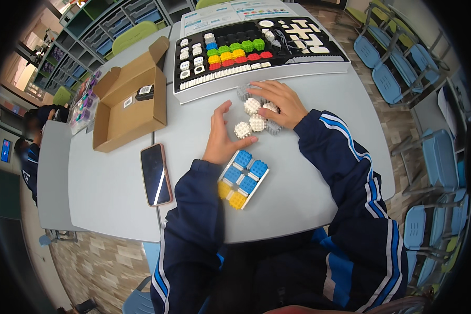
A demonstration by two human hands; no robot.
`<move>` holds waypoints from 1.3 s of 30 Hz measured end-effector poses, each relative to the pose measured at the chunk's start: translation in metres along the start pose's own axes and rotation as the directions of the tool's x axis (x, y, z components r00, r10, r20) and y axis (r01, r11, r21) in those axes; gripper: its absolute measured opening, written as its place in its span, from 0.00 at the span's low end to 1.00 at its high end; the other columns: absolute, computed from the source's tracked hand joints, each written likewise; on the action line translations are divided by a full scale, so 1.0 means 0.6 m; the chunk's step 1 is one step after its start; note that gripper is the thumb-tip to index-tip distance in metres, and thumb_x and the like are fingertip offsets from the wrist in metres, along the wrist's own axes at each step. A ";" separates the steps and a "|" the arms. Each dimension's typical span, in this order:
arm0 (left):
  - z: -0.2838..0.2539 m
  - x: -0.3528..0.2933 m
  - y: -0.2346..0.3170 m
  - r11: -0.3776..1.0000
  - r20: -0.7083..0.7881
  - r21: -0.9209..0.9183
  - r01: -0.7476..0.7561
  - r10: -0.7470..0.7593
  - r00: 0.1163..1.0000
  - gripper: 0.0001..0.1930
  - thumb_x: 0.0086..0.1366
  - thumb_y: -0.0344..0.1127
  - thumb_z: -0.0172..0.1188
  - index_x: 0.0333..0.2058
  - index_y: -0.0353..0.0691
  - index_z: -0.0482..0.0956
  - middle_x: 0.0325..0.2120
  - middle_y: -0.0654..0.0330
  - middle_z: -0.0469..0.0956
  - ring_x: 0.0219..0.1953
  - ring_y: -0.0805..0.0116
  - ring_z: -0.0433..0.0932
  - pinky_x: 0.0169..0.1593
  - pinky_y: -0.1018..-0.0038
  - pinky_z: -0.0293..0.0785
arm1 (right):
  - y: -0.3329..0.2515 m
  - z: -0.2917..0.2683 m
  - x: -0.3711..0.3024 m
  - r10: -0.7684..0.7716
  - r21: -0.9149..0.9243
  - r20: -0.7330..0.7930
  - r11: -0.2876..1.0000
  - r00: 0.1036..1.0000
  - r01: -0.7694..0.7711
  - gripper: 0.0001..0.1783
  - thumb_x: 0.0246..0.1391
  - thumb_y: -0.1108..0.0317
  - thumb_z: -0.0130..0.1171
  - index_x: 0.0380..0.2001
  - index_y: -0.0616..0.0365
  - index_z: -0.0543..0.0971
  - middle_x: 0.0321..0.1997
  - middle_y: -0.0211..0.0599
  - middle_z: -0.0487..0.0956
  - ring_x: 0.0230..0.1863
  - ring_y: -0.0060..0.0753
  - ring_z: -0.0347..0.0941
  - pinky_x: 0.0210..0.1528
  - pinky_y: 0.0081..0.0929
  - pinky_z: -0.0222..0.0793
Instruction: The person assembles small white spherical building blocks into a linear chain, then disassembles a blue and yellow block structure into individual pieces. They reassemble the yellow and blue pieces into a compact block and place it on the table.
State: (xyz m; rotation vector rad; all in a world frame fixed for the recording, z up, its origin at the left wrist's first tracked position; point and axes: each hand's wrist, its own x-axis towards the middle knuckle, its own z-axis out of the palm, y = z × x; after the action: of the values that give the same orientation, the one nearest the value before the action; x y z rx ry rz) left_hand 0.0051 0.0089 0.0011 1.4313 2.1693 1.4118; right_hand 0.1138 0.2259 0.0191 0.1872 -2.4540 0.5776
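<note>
A small group of white studded blocks [257, 123] and grey studded blocks [244, 93] lies on the table in front of me. My right hand [282, 104] reaches over the group from the right, fingers apart and touching the blocks; its palm side is hidden. On the left of the group, my left hand [221, 137] is open, its thumb stretched toward the nearest white block [242, 130]. Just below that thumb rests a joined panel of blue studded blocks [239, 171] and yellow studded blocks [237, 200] with white side strips.
Beyond my hands stands a large kit box [209, 94] with black foam holding coloured blocks and white parts. An open cardboard box [125, 116] and a phone [156, 175] lie to the left on the grey table [298, 209]. Blue chairs [439, 157] line the right side.
</note>
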 end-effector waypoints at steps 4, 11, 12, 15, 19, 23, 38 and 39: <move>-0.001 0.000 0.004 1.000 0.016 0.016 0.017 -0.017 1.000 0.55 0.45 0.44 0.79 0.65 0.37 0.53 0.60 0.44 0.61 0.63 0.51 0.62 0.63 0.60 0.62 | -0.005 0.008 0.015 -0.037 -0.063 0.084 0.997 0.996 0.043 0.28 0.55 0.49 0.59 0.57 0.46 0.76 0.63 0.34 0.73 0.63 0.41 0.66 0.63 0.41 0.59; 0.000 -0.002 0.000 0.999 0.006 0.037 0.011 -0.011 1.000 0.51 0.48 0.43 0.77 0.65 0.37 0.56 0.60 0.44 0.63 0.63 0.50 0.63 0.64 0.60 0.62 | -0.003 0.018 0.013 -0.072 0.143 0.078 0.988 0.994 0.060 0.26 0.52 0.50 0.62 0.52 0.47 0.80 0.58 0.32 0.77 0.59 0.38 0.70 0.61 0.37 0.61; 0.000 0.000 0.000 0.999 0.008 0.040 0.005 -0.005 1.000 0.51 0.48 0.43 0.77 0.65 0.35 0.56 0.59 0.43 0.63 0.62 0.48 0.62 0.64 0.60 0.61 | -0.002 0.017 0.012 -0.065 0.153 0.065 0.987 0.996 0.055 0.25 0.51 0.51 0.63 0.51 0.48 0.80 0.57 0.32 0.78 0.58 0.38 0.70 0.60 0.37 0.61; 0.003 -0.001 -0.001 0.999 0.012 0.045 -0.003 0.002 1.000 0.50 0.49 0.42 0.76 0.65 0.35 0.56 0.59 0.42 0.64 0.62 0.47 0.62 0.64 0.60 0.61 | -0.005 0.019 0.007 -0.046 0.182 0.045 0.983 0.998 0.037 0.23 0.50 0.53 0.65 0.49 0.48 0.81 0.52 0.33 0.79 0.55 0.39 0.71 0.59 0.37 0.63; -0.002 0.000 -0.003 0.999 0.037 0.032 -0.037 0.036 0.999 0.49 0.48 0.41 0.76 0.65 0.36 0.56 0.59 0.43 0.64 0.62 0.46 0.62 0.64 0.59 0.61 | -0.013 0.019 0.004 -0.028 0.198 0.044 0.980 0.999 0.018 0.23 0.50 0.56 0.66 0.50 0.47 0.81 0.49 0.35 0.79 0.52 0.41 0.72 0.58 0.38 0.64; -0.001 -0.002 0.000 0.996 0.009 0.037 -0.077 0.077 0.997 0.49 0.46 0.40 0.76 0.64 0.37 0.57 0.59 0.44 0.61 0.62 0.46 0.60 0.64 0.58 0.60 | -0.015 0.020 0.000 -0.026 0.235 0.039 0.972 0.999 0.016 0.23 0.51 0.57 0.65 0.51 0.46 0.81 0.48 0.36 0.79 0.51 0.43 0.72 0.57 0.37 0.64; 0.000 -0.005 0.009 0.996 -0.025 0.057 -0.071 0.072 0.997 0.51 0.42 0.40 0.78 0.64 0.42 0.58 0.59 0.47 0.56 0.62 0.47 0.55 0.64 0.57 0.59 | -0.029 0.020 -0.004 -0.068 0.248 0.011 0.967 0.998 0.063 0.20 0.55 0.61 0.62 0.50 0.56 0.80 0.51 0.42 0.79 0.55 0.45 0.72 0.60 0.39 0.62; 0.000 -0.005 0.009 0.997 -0.038 0.049 -0.065 0.067 0.997 0.52 0.42 0.40 0.78 0.64 0.43 0.58 0.59 0.46 0.56 0.63 0.47 0.55 0.64 0.57 0.59 | -0.031 0.020 -0.004 -0.066 0.250 0.018 0.966 0.998 0.060 0.20 0.55 0.61 0.62 0.50 0.56 0.80 0.51 0.42 0.79 0.55 0.45 0.72 0.60 0.39 0.62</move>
State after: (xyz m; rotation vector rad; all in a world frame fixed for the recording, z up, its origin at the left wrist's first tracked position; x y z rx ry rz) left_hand 0.0102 0.0069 0.0046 1.5173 2.2131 1.4317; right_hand 0.1142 0.2041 0.0154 0.3744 -2.3849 0.8600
